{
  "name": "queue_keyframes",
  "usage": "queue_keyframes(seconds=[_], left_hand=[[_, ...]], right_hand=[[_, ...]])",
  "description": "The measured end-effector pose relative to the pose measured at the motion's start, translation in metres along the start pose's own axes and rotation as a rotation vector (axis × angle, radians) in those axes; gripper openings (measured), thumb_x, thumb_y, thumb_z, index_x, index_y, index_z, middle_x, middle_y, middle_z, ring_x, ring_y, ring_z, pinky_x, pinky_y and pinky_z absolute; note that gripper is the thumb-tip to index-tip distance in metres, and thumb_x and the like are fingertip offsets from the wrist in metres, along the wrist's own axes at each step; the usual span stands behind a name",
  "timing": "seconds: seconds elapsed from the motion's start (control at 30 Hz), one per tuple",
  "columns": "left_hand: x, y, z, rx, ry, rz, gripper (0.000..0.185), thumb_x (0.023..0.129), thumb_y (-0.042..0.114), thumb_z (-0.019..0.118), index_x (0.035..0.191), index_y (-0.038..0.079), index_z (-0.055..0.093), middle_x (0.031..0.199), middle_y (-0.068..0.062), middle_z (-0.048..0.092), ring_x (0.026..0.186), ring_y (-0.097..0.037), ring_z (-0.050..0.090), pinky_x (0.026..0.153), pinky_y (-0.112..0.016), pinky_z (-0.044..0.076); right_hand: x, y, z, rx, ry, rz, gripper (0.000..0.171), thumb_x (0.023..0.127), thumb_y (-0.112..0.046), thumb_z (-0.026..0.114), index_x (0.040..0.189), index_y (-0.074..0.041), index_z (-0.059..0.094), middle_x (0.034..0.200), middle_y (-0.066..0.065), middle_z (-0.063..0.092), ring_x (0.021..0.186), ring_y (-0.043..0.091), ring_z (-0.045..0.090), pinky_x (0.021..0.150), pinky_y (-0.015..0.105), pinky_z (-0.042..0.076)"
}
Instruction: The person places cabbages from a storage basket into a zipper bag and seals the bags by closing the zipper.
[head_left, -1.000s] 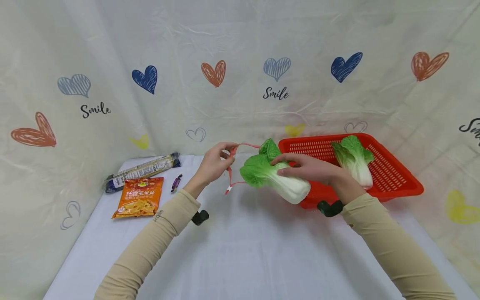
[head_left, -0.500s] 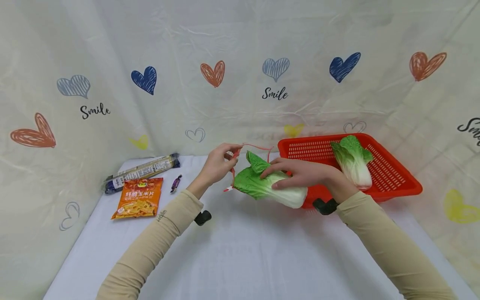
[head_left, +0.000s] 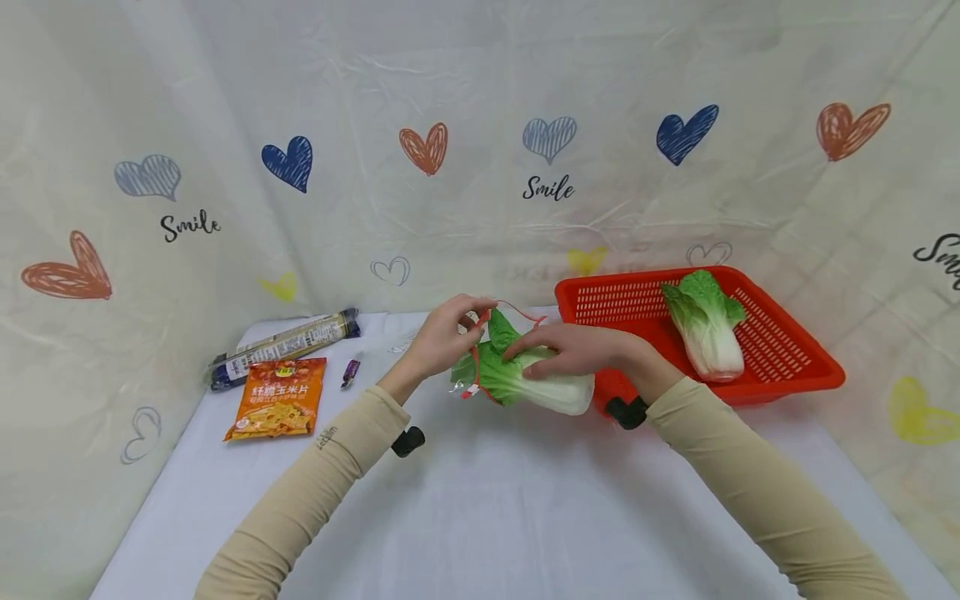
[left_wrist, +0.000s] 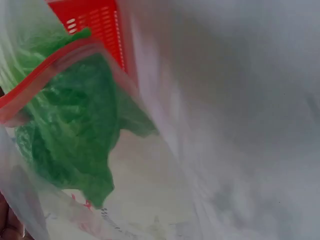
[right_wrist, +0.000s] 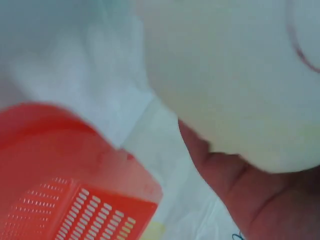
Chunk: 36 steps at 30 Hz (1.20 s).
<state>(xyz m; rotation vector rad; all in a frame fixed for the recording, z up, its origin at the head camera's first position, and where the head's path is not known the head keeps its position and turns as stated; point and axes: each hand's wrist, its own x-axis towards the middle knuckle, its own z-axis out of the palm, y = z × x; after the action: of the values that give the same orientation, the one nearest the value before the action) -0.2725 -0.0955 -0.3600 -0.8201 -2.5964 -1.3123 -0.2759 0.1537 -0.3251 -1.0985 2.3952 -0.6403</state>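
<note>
place: screened-off booth | evidence: heart-print sheeting (head_left: 480, 221) on three sides; white-covered table (head_left: 480, 508)

The head camera looks forward and down across the white table (head_left: 465, 508), set well back: both sleeves (head_left: 318, 475) rise from the bottom edge, and the heart-printed backdrop (head_left: 480, 58) spans the upper half. The left wrist camera faces the clear bag (left_wrist: 37, 77) at very close range, its red edge crossing the left. The right wrist camera is also near — the pale cabbage (head_left: 564, 390) base fills its upper right — though blur makes its tilt hard to judge. All views share the red basket (head_left: 780, 337): head, right; left wrist, upper left; right wrist, lower left.
</note>
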Motion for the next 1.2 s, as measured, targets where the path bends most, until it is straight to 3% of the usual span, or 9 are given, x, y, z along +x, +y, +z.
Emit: queue_keyframes(seconds=[0.1,0.2,0.3,0.5,0.67,0.8,0.9,1.07,1.2], left_hand=[[0.0,0.0,0.001,0.016,-0.004,0.024,0.042,0.092,-0.005,0.056,0.13,0.009,0.062,0.11,-0.007,0.06,0.084,-0.017,0.062,0.067,-0.026,0.053],[0.0,0.0,0.002,0.018,-0.009,0.039,0.041,0.091,-0.006,0.056,0.129,0.009,0.062,0.108,-0.009,0.061,0.084,-0.017,0.062,0.069,-0.027,0.053],[-0.002,0.0,0.003,0.003,-0.026,0.043,0.041,0.09,-0.006,0.056,0.128,0.008,0.063,0.107,-0.008,0.06,0.085,-0.017,0.062,0.066,-0.027,0.053],[-0.003,0.0,0.01,-0.034,-0.075,0.029,0.042,0.09,-0.005,0.058,0.13,0.009,0.063,0.113,-0.005,0.06,0.087,-0.017,0.063,0.065,-0.027,0.053],[-0.001,0.001,0.014,-0.09,-0.066,-0.046,0.04,0.092,0.0,0.06,0.131,0.011,0.062,0.12,-0.003,0.061,0.09,-0.017,0.063,0.065,-0.027,0.054],[0.001,0.004,0.013,-0.155,-0.002,-0.128,0.039,0.093,0.004,0.061,0.13,0.013,0.063,0.12,-0.001,0.061,0.091,-0.019,0.061,0.066,-0.027,0.054],[0.003,0.006,0.01,-0.174,0.041,-0.168,0.039,0.092,0.005,0.061,0.13,0.015,0.063,0.119,-0.001,0.061,0.09,-0.019,0.061,0.066,-0.027,0.053],[0.004,0.007,0.005,-0.163,0.075,-0.192,0.04,0.092,0.005,0.059,0.131,0.017,0.062,0.12,-0.001,0.06,0.091,-0.019,0.061,0.068,-0.027,0.053],[0.004,0.005,0.002,-0.174,0.081,-0.194,0.039,0.093,0.005,0.058,0.131,0.015,0.062,0.122,-0.001,0.06,0.091,-0.019,0.06,0.068,-0.027,0.053]], right_hand=[[0.006,0.0,0.002,-0.064,-0.052,-0.028,0.036,0.095,-0.031,0.062,0.13,-0.025,0.064,0.126,-0.003,0.059,0.111,0.019,0.051,0.091,0.036,0.046],[0.009,-0.001,0.002,-0.087,-0.073,0.05,0.035,0.095,-0.03,0.059,0.129,-0.024,0.065,0.125,-0.002,0.061,0.107,0.018,0.054,0.089,0.036,0.046],[0.012,0.0,0.003,-0.073,-0.032,0.148,0.037,0.096,-0.031,0.055,0.131,-0.022,0.063,0.123,0.003,0.061,0.1,0.02,0.056,0.084,0.035,0.047],[0.015,0.005,0.011,0.216,0.143,0.217,0.045,0.098,-0.034,0.055,0.141,-0.021,0.053,0.124,0.01,0.058,0.095,0.025,0.059,0.078,0.037,0.049],[0.019,0.011,0.026,0.367,0.139,0.257,0.057,0.097,-0.045,0.055,0.149,-0.026,0.042,0.127,0.011,0.053,0.105,0.027,0.054,0.083,0.039,0.048],[0.019,0.012,0.036,0.38,0.15,0.218,0.062,0.095,-0.044,0.059,0.151,-0.028,0.039,0.138,0.009,0.048,0.119,0.027,0.046,0.093,0.043,0.045],[0.015,0.012,0.039,0.376,0.161,0.135,0.064,0.093,-0.04,0.064,0.15,-0.025,0.04,0.142,0.007,0.046,0.124,0.027,0.043,0.095,0.044,0.046],[0.003,0.014,0.036,0.382,0.122,0.108,0.063,0.088,-0.035,0.071,0.145,-0.029,0.046,0.154,0.004,0.03,0.131,0.027,0.035,0.095,0.043,0.046],[-0.001,0.015,0.033,0.323,0.152,0.096,0.054,0.087,-0.032,0.073,0.138,-0.025,0.055,0.146,0.007,0.038,0.129,0.026,0.038,0.097,0.043,0.046]])
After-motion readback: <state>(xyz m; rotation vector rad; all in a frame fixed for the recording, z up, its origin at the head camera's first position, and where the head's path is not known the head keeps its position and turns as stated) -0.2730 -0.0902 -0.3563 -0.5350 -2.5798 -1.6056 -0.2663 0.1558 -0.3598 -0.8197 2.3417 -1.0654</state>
